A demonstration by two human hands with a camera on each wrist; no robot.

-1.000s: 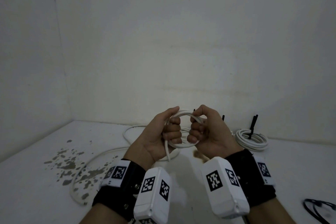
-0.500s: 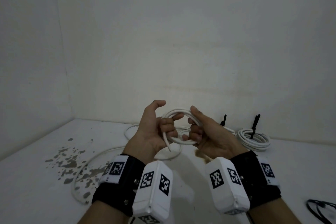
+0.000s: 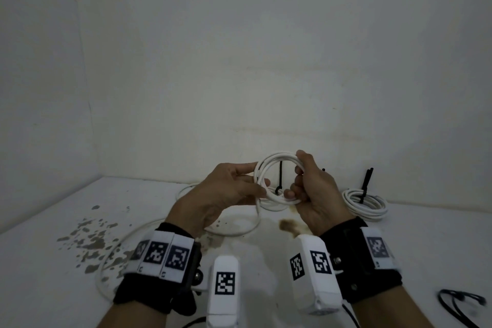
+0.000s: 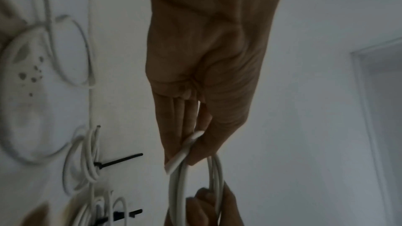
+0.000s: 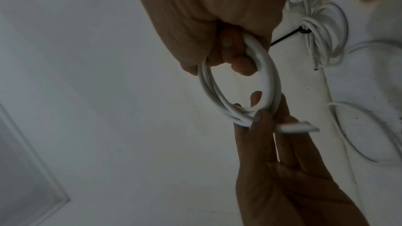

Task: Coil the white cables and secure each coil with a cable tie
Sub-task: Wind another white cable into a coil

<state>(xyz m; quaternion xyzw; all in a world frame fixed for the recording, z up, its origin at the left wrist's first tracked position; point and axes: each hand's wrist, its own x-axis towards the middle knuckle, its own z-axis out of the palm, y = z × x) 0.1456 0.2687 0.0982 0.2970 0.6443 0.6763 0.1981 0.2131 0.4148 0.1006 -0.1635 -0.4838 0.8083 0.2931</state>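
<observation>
Both hands hold a small coil of white cable [image 3: 275, 161] above the table. My left hand [image 3: 239, 181] pinches the coil's left side between thumb and fingers; the left wrist view shows the cable's cut end [image 4: 185, 152] sticking out by the fingertips. My right hand [image 3: 311, 184] grips the right side with curled fingers [image 5: 239, 63]. The rest of the cable [image 3: 255, 218] trails from the coil down to the table in loose loops. In the right wrist view the coil [image 5: 270, 82] stands as an oval between the two hands.
Two coils bound with black cable ties lie by the back wall: one at the right [image 3: 364, 202], one behind my hands [image 3: 274, 205]. A black cable [image 3: 463, 303] lies at the lower right. Dark stains [image 3: 87, 239] mark the white table's left side.
The left hand let go, opened, then took the coil's left side in a pinch. The coil has been raised and turned flat toward me, and the hands have moved slightly apart.
</observation>
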